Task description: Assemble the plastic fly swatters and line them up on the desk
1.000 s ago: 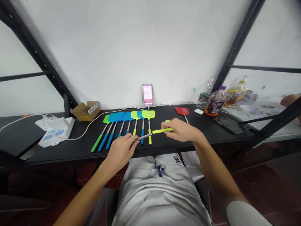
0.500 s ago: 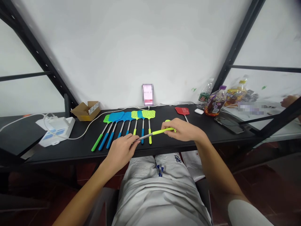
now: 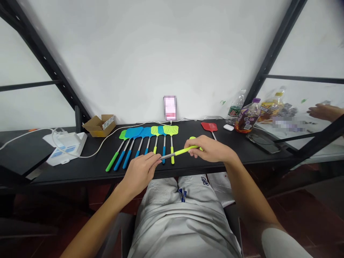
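Observation:
A lime-yellow fly swatter (image 3: pixel 182 151) with a metal shaft slants between my two hands, above the table's front part. My left hand (image 3: pixel 143 168) is closed, pinching the metal shaft at its left end. My right hand (image 3: pixel 211 148) is closed around the lime part at the right. More lime plastic (image 3: pixel 192 137) peeks out behind my right fingers; how it joins is hidden. Beyond my hands several fly swatters lie in a row, handles toward me: a green one (image 3: pixel 112 161), blue ones (image 3: pixel 134 132) and lime ones (image 3: pixel 171 130). A red fly swatter (image 3: pixel 209 126) lies behind my right hand.
On the black table (image 3: pixel 88 168) are a power strip (image 3: pixel 66 147), an open cardboard box (image 3: pixel 99 125), and a phone (image 3: pixel 170 108) against the wall. At right are bottles (image 3: pixel 247 116), a white case (image 3: pixel 228 127) and a dark phone (image 3: pixel 262 143). Another person's hand (image 3: pixel 324 110) shows beyond the frame.
My left hand has shifted slightly right along the shaft, and the view has moved a little. At far right, the other person's hand has come further into view.

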A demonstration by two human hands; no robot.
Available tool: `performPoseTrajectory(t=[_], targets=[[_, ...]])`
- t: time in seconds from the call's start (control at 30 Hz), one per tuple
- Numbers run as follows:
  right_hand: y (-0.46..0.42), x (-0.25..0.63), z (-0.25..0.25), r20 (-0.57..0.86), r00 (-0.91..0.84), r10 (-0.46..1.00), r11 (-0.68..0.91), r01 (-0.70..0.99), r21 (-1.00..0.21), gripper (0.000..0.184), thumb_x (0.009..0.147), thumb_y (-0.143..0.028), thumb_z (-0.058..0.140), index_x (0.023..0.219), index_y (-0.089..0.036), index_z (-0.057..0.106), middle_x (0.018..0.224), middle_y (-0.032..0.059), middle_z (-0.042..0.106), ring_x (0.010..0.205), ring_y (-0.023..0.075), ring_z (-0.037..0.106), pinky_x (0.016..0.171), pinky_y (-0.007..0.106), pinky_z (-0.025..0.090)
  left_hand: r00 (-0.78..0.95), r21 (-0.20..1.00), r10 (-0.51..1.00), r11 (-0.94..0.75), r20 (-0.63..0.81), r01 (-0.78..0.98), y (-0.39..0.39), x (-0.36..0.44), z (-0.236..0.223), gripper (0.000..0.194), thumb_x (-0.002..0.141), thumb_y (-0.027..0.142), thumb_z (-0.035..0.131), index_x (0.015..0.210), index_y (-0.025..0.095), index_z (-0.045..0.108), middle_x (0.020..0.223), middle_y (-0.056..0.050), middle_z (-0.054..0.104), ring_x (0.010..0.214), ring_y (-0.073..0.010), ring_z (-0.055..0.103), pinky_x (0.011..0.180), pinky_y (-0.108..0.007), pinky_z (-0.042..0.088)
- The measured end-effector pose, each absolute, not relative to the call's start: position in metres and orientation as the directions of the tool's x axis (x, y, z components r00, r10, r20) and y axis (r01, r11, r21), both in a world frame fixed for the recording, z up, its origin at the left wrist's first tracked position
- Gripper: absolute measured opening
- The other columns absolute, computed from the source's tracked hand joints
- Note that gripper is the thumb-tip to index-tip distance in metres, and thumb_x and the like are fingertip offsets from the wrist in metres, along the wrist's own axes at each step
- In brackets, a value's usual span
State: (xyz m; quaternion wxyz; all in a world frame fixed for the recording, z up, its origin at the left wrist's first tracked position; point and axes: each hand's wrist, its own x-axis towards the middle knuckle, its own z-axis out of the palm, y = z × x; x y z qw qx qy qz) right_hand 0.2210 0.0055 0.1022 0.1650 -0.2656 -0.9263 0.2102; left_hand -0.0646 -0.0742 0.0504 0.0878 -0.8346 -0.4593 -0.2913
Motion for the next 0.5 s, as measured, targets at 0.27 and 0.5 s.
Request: performPoseTrajectory(t=[0.27, 0.5], targets=[[-0.011, 0.196, 0.099, 0.133, -0.856, 0.5, 0.773, 0.372, -0.514, 0.012, 0.095, -0.014, 0.051, 0.093, -0.018, 0.061, 0.069, -0.0004, 0.069, 0.061, 0.0132, 0.064, 0.063, 0.024, 0.044, 0.474, -0.031, 0.679, -0.555, 0.561, 0.831, -0.081, -0.06, 0.048, 0.025, 0.105, 0.024, 0.044, 0.104, 0.019, 0.069, 0.084, -0.004, 0.071, 0.074, -0.0171, 0.066, 0.067, -0.03, 0.045], [-0.012, 0.185, 0.087, 0.125, -0.869, 0.478, 0.741, 0.322, -0.589, 0.013, 0.094, -0.011, 0.049, 0.091, -0.018, 0.059, 0.078, 0.001, 0.073, 0.061, 0.0112, 0.067, 0.059, 0.022, 0.048, 0.503, -0.054, 0.645, -0.584, 0.575, 0.81, -0.082, -0.061, 0.044, 0.023, 0.105, 0.023, 0.045, 0.101, 0.019, 0.068, 0.085, -0.005, 0.072, 0.079, -0.0182, 0.067, 0.07, -0.03, 0.048]])
